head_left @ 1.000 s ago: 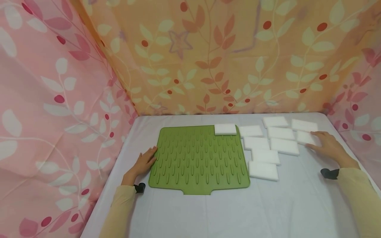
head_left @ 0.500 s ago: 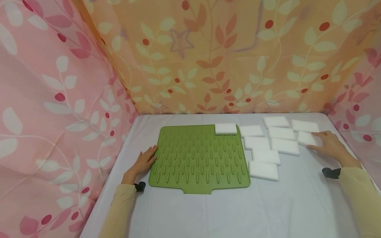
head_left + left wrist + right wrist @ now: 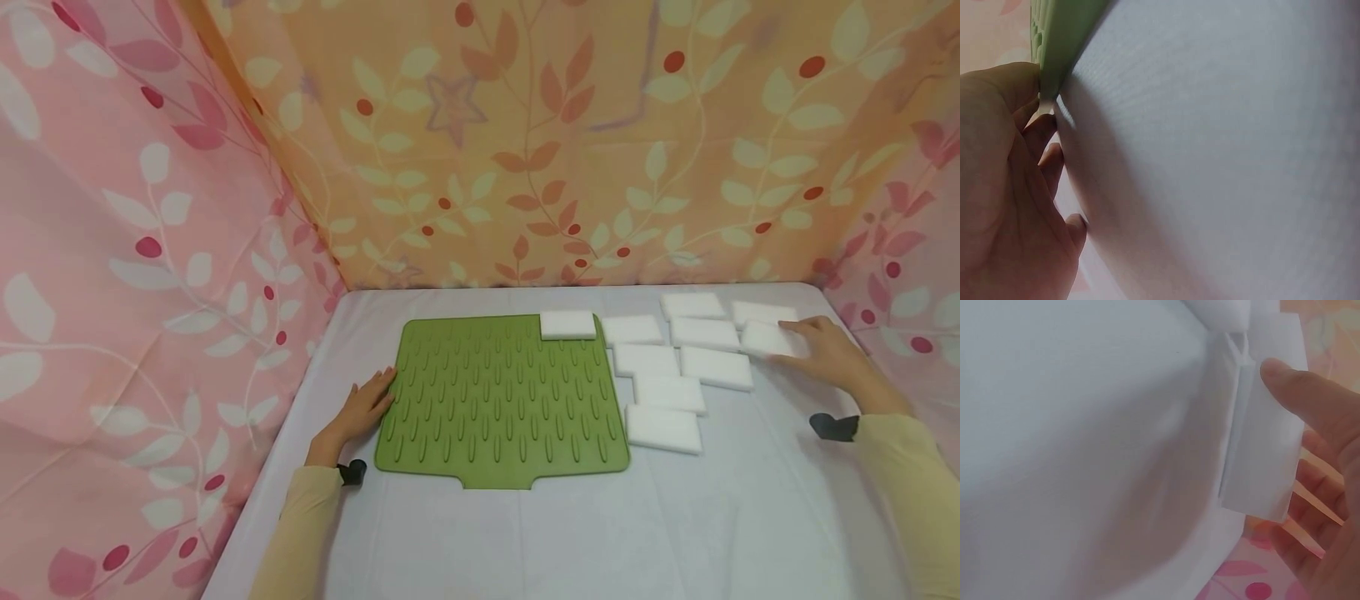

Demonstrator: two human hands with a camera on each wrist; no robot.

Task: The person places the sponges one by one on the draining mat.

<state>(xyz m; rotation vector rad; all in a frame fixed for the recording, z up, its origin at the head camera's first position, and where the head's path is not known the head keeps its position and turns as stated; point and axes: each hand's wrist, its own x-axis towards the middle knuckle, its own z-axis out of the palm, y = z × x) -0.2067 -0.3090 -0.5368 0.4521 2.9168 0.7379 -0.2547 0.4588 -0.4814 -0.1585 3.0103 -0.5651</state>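
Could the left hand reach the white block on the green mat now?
Probably yes, with a stretch: the left hand rests at the left edge of the green mat, the white block sits at its far right corner, and only ridged mat surface lies between.

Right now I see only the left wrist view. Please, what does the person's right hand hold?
Observer: The right hand grips a white, rectangular, foam-like block.
Operator: Does anything lie on the flat green mat with raised ridges?
Observer: Yes, a second white block lies at its far right corner.
Operator: Are there more blocks?
Observer: Yes, several other white blocks lie on the white cloth-covered table, right of the mat.
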